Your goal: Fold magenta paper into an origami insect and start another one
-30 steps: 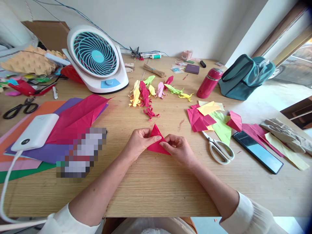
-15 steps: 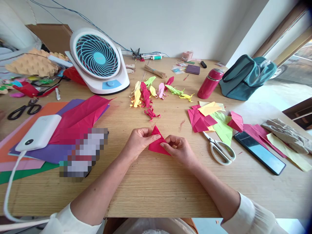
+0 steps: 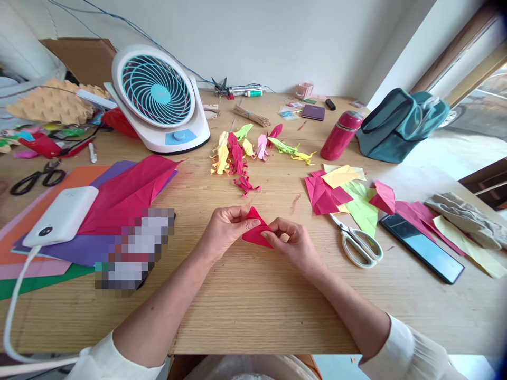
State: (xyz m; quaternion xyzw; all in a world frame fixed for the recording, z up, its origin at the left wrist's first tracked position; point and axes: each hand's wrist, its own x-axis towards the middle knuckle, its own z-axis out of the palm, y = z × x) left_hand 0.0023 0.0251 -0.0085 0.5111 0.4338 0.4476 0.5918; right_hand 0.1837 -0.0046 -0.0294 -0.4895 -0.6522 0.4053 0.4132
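Note:
Between my two hands is a small folded piece of red paper [image 3: 256, 235], pointed at its top. My left hand [image 3: 228, 230] pinches its upper left side, thumb lying across the front. My right hand [image 3: 292, 241] grips its right edge between thumb and fingertips. The fingers behind the paper are partly hidden. Just beyond the hands lies a small red folded-paper figure [image 3: 246, 184]. Farther back is a group of folded-paper figures, among them a yellow one [image 3: 222, 153], a red one [image 3: 236, 155] and a green one [image 3: 282, 146].
White-handled scissors [image 3: 361, 247], a phone [image 3: 422, 248] and paper scraps [image 3: 327, 195] lie to the right. A red flask [image 3: 341, 135] and teal bag [image 3: 390, 126] stand behind. At left are coloured sheets [image 3: 130, 190], a white power bank [image 3: 61, 216], black scissors [image 3: 37, 178] and a fan [image 3: 158, 100].
The red paper has tilted between my fingers, and its lower part shows less than before. My right hand has shifted very slightly; both hands keep their hold.

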